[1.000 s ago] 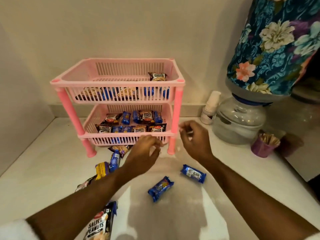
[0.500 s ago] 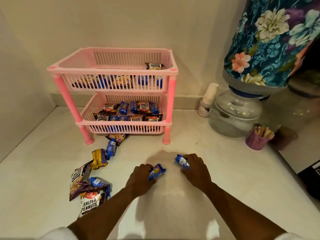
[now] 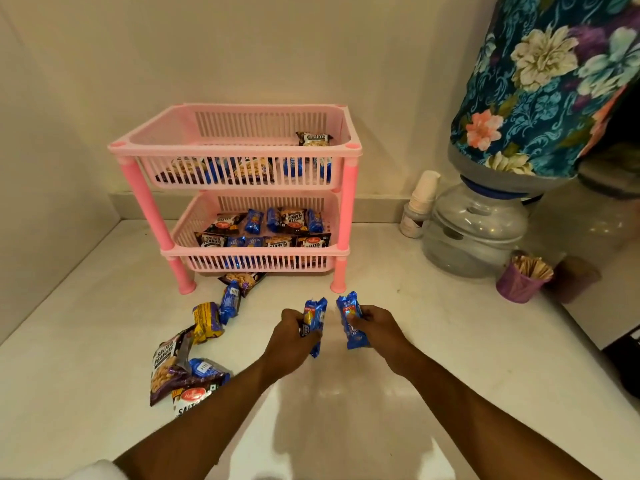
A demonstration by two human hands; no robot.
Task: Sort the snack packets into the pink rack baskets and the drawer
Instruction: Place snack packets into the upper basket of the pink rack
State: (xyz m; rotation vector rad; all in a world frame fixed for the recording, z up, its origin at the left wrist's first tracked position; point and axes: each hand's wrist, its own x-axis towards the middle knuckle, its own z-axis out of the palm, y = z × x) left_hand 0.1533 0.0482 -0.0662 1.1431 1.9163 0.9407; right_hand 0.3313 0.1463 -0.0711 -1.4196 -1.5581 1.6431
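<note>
- Left hand curled round blue packet, forearm angled in, above worktop.
- Right hand grips second blue packet, just beside left.
- Pink rack beyond both hands.

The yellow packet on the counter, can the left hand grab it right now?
Probably not yet. The left hand already grips a blue packet. The yellow packet lies in the open to its left with nothing over it, so a freed hand should reach it.
</note>
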